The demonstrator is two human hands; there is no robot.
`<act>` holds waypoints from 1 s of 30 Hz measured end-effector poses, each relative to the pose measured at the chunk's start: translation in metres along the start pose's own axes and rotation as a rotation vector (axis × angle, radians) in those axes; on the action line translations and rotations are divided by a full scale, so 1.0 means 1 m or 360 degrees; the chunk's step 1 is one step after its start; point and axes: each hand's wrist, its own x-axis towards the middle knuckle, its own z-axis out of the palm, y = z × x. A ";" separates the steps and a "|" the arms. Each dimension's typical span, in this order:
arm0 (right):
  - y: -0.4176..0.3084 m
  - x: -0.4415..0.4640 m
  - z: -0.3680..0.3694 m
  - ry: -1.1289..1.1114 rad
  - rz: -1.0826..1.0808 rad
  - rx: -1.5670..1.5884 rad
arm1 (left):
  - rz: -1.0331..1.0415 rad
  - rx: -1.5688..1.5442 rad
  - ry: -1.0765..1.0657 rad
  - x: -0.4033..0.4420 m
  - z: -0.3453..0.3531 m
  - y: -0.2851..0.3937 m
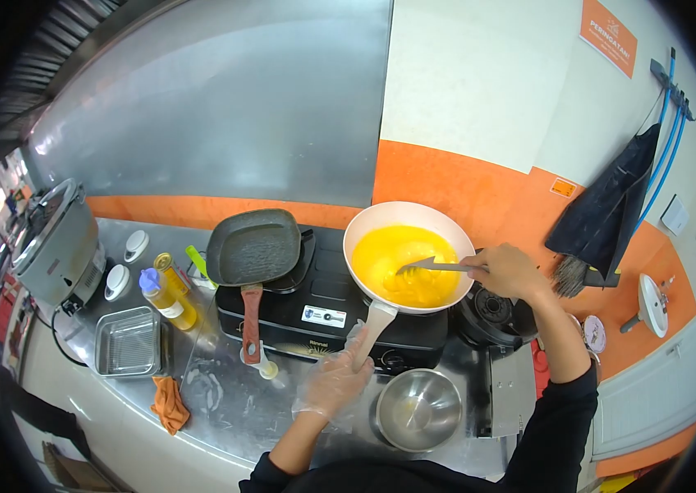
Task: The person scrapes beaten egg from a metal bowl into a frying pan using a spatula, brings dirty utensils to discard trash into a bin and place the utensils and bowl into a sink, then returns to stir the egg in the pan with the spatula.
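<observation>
A white frying pan (361, 215) stands on the right side of a black gas stove (327, 316), with yellow beaten egg (393, 246) covering its bottom. Wearing a clear plastic glove, my left hand (335, 382) is closed round the pan's pale handle (376, 329). My right hand (505, 271) is bare and grips a grey spatula (438, 265), whose blade dips into the egg near the middle of the pan. Thicker folds of egg lie around the blade. Just below the pan, a steel mixing bowl (420, 411) sits on the counter.
A dark square grill pan (254, 248) with a reddish handle rests on the left burner. Further left are an oil bottle (174, 304), a glass dish (128, 341), an orange cloth (169, 405) and a large rice cooker (60, 246). A black burner unit (491, 308) stands right of the stove.
</observation>
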 end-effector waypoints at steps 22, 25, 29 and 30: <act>-0.010 0.035 0.040 0.0045 0.0166 0.0021 | -0.0112 -0.0032 -0.0052 0.001 0.003 -0.001; -0.001 0.018 0.029 -0.0046 0.0152 0.0111 | -0.0105 -0.0032 -0.0047 0.002 0.003 -0.002; 0.003 -0.006 0.014 -0.0088 0.0098 -0.0016 | -0.0074 -0.0079 -0.0047 0.001 0.001 0.000; 0.001 -0.013 0.008 -0.0135 0.0096 -0.0020 | -0.0066 -0.0094 -0.0041 0.001 0.001 -0.001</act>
